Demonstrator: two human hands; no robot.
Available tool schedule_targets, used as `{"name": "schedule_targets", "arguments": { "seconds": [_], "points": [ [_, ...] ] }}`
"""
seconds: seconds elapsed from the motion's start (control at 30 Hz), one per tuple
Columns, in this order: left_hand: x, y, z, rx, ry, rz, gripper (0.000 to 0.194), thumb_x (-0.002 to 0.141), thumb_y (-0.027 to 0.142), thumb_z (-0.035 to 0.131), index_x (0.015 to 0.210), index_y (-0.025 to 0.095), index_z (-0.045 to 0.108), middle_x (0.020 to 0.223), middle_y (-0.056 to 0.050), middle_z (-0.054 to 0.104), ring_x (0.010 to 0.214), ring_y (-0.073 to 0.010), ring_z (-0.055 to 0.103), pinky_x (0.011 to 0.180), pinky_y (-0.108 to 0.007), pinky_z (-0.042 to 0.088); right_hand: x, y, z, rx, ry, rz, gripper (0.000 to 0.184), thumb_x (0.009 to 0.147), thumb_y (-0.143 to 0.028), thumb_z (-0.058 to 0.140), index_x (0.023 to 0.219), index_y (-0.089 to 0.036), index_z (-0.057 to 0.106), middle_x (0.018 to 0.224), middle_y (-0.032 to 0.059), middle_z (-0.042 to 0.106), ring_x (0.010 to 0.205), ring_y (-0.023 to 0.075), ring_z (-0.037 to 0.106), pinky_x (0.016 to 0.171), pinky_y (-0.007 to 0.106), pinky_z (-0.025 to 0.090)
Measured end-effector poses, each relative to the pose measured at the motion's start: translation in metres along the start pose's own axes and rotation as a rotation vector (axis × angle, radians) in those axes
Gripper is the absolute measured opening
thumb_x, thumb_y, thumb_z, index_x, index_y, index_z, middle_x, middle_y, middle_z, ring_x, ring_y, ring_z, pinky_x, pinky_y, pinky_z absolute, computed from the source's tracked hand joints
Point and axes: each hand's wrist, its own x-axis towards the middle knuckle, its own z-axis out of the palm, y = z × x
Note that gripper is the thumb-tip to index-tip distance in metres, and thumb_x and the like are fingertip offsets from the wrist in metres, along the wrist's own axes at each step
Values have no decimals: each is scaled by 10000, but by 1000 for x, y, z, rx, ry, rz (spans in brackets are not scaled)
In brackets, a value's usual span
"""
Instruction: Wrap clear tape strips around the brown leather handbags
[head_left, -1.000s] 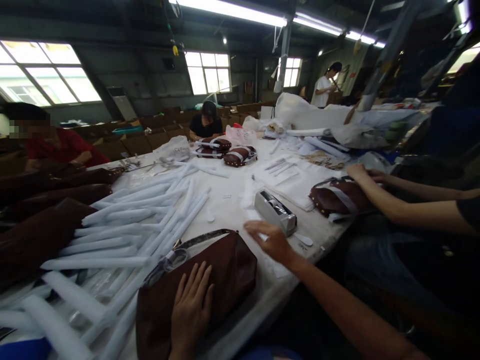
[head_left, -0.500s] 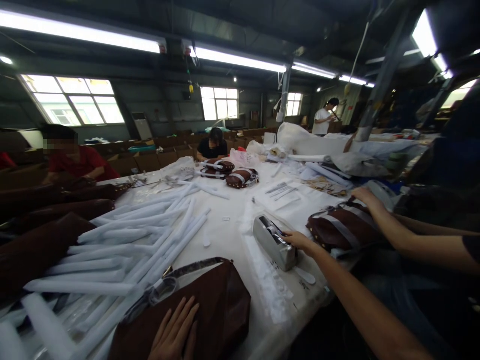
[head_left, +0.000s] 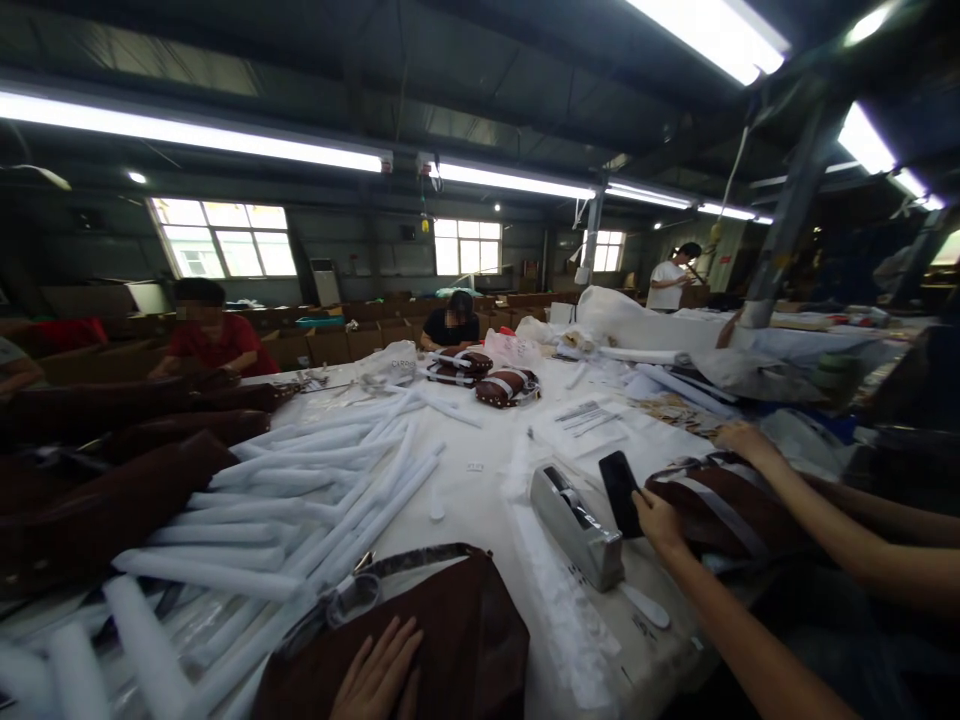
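Note:
My left hand [head_left: 381, 672] lies flat, fingers stretched, on a dark brown handbag [head_left: 465, 620] at the table's near edge. The bag's strap [head_left: 427, 556] is partly wrapped in clear film. In my right hand [head_left: 661, 522] is a black smartphone [head_left: 621, 492], held upright by its lower edge. Just left of the phone stands a grey tape dispenser [head_left: 577, 530] on the white-covered table. A white spoon-shaped piece [head_left: 646, 606] lies beside the dispenser's near end.
Many white rolled tubes [head_left: 255, 530] cover the table's left side, with brown bags [head_left: 112, 500] beyond. At right, a co-worker's hand [head_left: 750, 445] touches another brown bag [head_left: 724, 500]. More wrapped bags [head_left: 506, 387] sit farther back, near a seated person [head_left: 451, 322].
My right hand has moved from the tape dispenser's top to its right side, and the phone now shows upright in it. The view has shifted left and up. My left hand stays on the handbag.

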Motion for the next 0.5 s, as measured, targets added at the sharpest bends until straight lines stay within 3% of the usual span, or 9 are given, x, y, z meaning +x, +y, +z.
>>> {"name": "schedule_targets", "arguments": {
  "seconds": [0.1,0.17,0.2,0.3,0.4,0.5],
  "points": [
    [7,5,-8,-241,-23,-237,517,860,255,648,1364,351,583,1305,13,669,1177,-231,654,1017,-333,540,-11,-15,-5,95,167,-47,632,797,-579,518,1166,-99,701,1155,198,709,1206,392,572,1010,495,444],
    [20,15,-19,-435,-40,-519,428,858,331,657,1285,341,652,1289,-6,681,1203,-272,637,1063,-416,505,-34,-30,0,216,126,-75,602,827,-581,531,1211,-141,679,1228,157,689,1200,343,588,1015,457,458],
    [30,23,-26,-537,-40,-681,393,853,380,663,1241,319,686,1267,-23,695,1224,-298,621,1089,-464,474,-52,-40,6,305,42,-70,553,829,-580,568,1181,-173,694,1205,127,705,1153,316,621,986,431,486],
    [67,51,-53,-959,-38,-987,467,854,493,667,1249,245,683,1291,-82,682,1291,-313,566,1152,-487,383,-124,-70,32,762,-473,137,404,753,-492,776,1021,-192,747,1077,90,749,1023,280,675,927,401,525],
    [96,77,-79,-1479,-11,-1121,585,888,567,605,1380,251,571,1380,-106,618,1294,-308,562,1107,-477,431,-201,-94,63,939,-866,351,382,798,-431,785,1072,-168,745,1068,78,750,997,230,681,933,347,514],
    [102,90,-99,-1803,2,-1158,623,893,601,574,1392,227,563,1398,-129,600,1325,-323,527,1131,-472,397,-257,-108,84,995,-1117,476,388,840,-408,762,1135,-158,730,1066,76,747,985,209,677,930,319,497]
  ]
}}
